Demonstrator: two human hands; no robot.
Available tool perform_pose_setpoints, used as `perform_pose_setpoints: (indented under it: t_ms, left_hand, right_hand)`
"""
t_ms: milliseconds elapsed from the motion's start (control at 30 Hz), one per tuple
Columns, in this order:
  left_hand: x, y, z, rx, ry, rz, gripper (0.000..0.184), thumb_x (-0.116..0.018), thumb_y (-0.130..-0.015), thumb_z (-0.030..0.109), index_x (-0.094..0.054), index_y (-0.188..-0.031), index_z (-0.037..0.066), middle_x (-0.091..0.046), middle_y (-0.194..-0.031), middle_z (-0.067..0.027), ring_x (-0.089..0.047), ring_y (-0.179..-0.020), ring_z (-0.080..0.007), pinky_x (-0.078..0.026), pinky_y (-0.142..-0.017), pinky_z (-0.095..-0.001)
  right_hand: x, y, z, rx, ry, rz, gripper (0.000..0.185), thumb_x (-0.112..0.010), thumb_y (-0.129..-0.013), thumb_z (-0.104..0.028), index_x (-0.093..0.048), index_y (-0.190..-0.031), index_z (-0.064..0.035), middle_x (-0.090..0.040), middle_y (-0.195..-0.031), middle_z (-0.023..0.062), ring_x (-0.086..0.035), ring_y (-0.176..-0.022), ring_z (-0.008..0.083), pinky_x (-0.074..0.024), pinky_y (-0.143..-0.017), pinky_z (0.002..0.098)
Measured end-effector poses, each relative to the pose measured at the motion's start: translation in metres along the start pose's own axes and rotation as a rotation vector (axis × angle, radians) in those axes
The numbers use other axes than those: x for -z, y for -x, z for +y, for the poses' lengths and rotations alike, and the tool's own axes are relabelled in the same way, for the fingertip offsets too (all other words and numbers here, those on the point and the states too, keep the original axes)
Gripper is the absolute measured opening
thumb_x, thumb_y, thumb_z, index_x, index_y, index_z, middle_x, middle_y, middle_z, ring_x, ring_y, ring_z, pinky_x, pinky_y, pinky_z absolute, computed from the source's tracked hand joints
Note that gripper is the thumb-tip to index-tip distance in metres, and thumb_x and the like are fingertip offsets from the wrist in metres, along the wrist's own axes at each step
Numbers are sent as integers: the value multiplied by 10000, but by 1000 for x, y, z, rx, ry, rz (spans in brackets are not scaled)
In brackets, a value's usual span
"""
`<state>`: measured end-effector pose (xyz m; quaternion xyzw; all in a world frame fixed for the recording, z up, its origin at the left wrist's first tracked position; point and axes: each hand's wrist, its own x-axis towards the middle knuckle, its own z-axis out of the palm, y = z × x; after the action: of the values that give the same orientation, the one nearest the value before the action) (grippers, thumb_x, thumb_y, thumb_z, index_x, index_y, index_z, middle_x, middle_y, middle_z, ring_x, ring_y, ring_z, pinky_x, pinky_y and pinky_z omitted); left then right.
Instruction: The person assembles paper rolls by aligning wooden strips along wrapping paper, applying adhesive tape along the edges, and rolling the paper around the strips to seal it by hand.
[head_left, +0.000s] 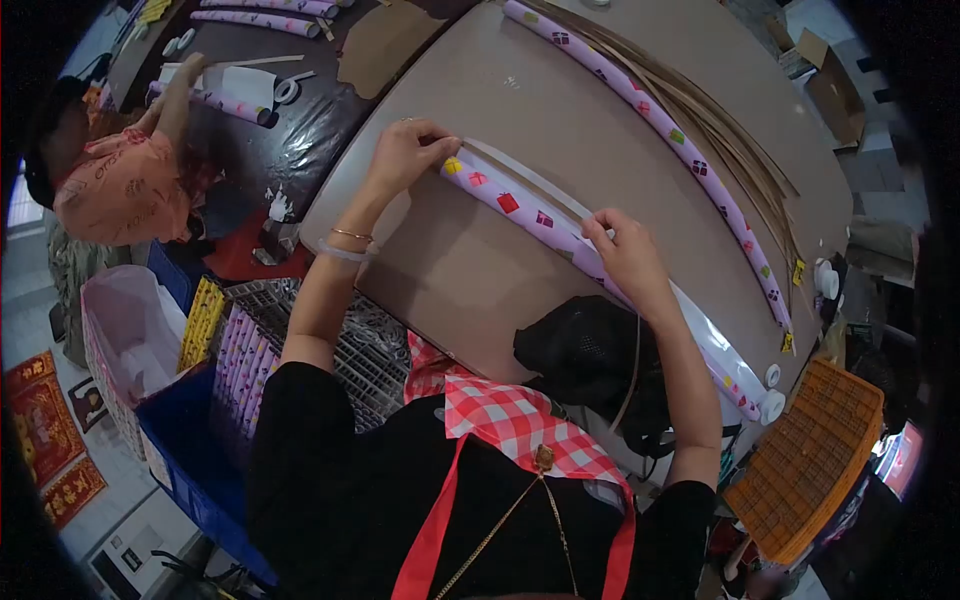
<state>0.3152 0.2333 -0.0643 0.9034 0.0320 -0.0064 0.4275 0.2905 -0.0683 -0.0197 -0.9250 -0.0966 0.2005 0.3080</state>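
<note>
A roll of lilac wrapping paper (505,203) printed with colourful gift boxes lies slantwise on the table in front of me. Along its far edge runs a narrow whitish strip (525,177), which looks like tape. My left hand (412,155) is closed in a pinch on the strip's left end, at the tip of the roll. Further along, my right hand (625,250) pinches the same strip between thumb and fingers. My right forearm crosses over the roll and hides part of it. Small white tape rolls (771,406) sit by the roll's near right end.
Another lilac roll (668,125) and a bundle of thin brown strips (715,130) lie across the table (440,270). A black bag (585,345) rests at the near edge. Finished rolls (240,365) stand in a blue crate (190,440). Another person (125,190) works at a dark table.
</note>
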Motion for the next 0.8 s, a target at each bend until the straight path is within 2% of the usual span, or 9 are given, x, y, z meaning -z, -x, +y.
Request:
perform_pose_setpoints:
  t_ms: [200, 300, 433, 633, 700, 800]
  left_hand:
    - [-5, -6, -13, -90, 3, 2, 246, -687, -737, 261, -695, -825, 32, -649, -755, -99, -615, -701, -200, -476, -653, -306]
    - [-7, -7, -15, -64, -75, 4, 268, -688, -759, 259, -681, -862, 11, -645, -773, -94, -609, -678, -156, -475, -622, -266]
    - [-11, -9, -21, -57, -117, 7, 269, -687, -761, 260, -681, -866, 12, -647, -769, -96, -611, -667, -154, -478, -613, -269]
    - [-13, -3, -17, -91, -113, 31, 291, -689, -750, 277, -683, -867, 11, -647, -759, -103, -618, -672, -170, -481, -620, -271]
    - [-12, -3, -12, 12, -97, 6, 256, -696, -709, 298, -704, -822, 69, -649, -771, -105, -616, -725, -218, -477, -653, -314]
    - [-14, -6, -15, 26, -121, 19, 270, -697, -701, 315, -704, -825, 75, -651, -758, -101, -622, -718, -210, -478, -646, -309]
  right_hand:
    - [-5, -3, 7, -9, 5, 40, 298, -510, -864, -311, -619, -912, -38, -636, -888, 178, -602, -841, 351, -452, -750, 414]
    - [-4, -3, 2, -13, 23, 36, 300, -508, -864, -313, -616, -923, -39, -632, -898, 181, -599, -851, 350, -449, -752, 415]
    - [-4, -6, 2, -41, 7, 10, 305, -513, -867, -310, -610, -931, -27, -630, -911, 183, -595, -878, 346, -445, -767, 406]
    - [-1, 3, -1, -60, 45, 18, 321, -517, -870, -317, -607, -938, -16, -633, -910, 184, -597, -893, 346, -444, -776, 403]
    - [-3, 2, 2, -52, 35, 19, 321, -514, -871, -318, -607, -939, -18, -634, -910, 182, -598, -893, 345, -445, -774, 404]
    - [-4, 2, 3, -48, 44, 31, 318, -511, -870, -321, -610, -943, -28, -634, -918, 177, -597, -898, 344, -446, -772, 404]
